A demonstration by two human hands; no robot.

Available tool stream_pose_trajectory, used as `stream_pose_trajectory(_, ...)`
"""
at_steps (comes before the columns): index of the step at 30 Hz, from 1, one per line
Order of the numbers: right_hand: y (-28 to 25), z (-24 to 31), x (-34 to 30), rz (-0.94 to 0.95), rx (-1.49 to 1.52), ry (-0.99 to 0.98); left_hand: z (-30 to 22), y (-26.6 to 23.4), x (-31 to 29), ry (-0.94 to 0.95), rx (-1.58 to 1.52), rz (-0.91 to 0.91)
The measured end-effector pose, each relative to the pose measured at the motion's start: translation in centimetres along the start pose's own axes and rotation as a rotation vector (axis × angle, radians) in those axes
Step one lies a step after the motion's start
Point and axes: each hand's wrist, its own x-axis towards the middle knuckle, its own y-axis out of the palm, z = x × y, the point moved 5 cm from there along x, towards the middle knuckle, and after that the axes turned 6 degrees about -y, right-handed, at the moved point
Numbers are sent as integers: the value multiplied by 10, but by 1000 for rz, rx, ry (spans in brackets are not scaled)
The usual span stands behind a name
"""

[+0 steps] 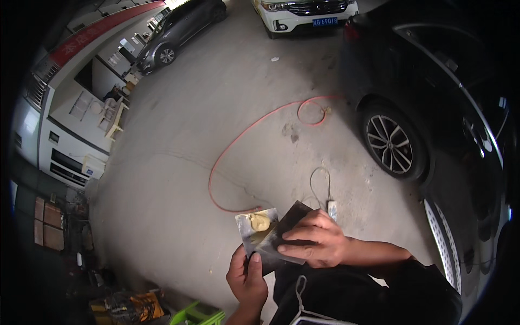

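My left hand (249, 277) is closed on a grey metal putty scraper (244, 232), its thumb lying along the lower part of the blade. A lump of yellowish putty (260, 221) sits near the far edge of that blade, with a smear below it. My right hand (318, 239) grips a second, dark flat putty spreader (296, 214), fingers pressed over its face. The spreader is tilted and overlaps the right side of the left scraper, close to the smear. Whether the two blades touch, I cannot tell.
A black car (390, 70) with a spoked wheel (389, 142) stands at the right. A red hose (219, 158) curves over the concrete floor. A white power strip (332, 210) with a cable lies ahead. A green container (197, 314) is at lower left; two more cars are farther off.
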Motion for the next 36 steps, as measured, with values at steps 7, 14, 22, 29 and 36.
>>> stream_pose_trajectory(7,39,-228,78,-17,-112,28,21,54,250,-1,-46,149)
stream_pose_trajectory(14,43,-468,170,-24,-267,265,-6,148,530,162,201,349)
stream_pose_trajectory(22,-44,-720,207,-366,-283,529,-19,278,802,289,243,372)
stream_pose_trajectory(29,-69,-1000,205,-763,1059,769,-23,467,1010,-186,-61,821)
stream_pose_trajectory(36,-154,-1188,235,-911,1189,766,-47,639,1174,-218,-56,874)
